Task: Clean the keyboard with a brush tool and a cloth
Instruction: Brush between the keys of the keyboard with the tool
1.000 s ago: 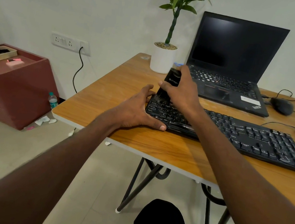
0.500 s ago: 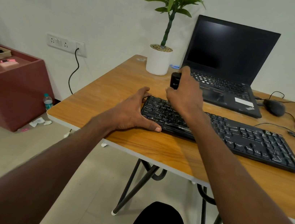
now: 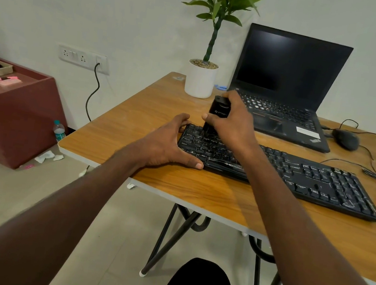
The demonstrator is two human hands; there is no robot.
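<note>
Bracing the keyboard (image 3: 298,172) at its left end, left hand (image 3: 165,144) lies spread, thumb along the front edge. Right hand (image 3: 230,124) grips the black brush (image 3: 216,115) upright, tip on the upper-left keys. Behind: laptop (image 3: 284,83), potted plant (image 3: 202,76), mouse (image 3: 345,139).

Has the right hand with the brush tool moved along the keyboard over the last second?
No: right hand holds the brush tool over the keyboard's left end.
</note>
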